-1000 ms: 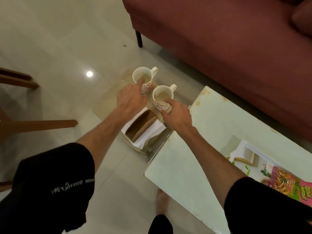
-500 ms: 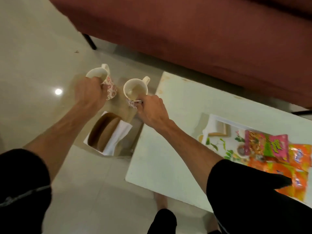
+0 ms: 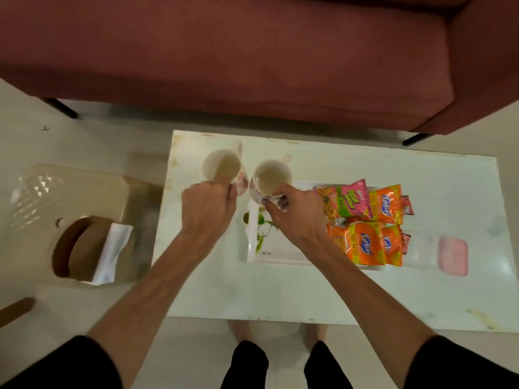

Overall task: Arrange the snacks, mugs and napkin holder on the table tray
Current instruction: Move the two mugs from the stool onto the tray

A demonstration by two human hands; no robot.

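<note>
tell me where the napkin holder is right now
In the head view the napkin holder sits at the far left on a beige tray on the floor, left of the white table, away from both hands.

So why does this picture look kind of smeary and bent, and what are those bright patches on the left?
Head view: the mugs and both hands, left and right, are softened by motion blur; the wide lens bows the table edges and sofa; glare sparkles on the plastic stool at left; light is dim and warm, and the pink object at right is too blurred to identify.
</note>
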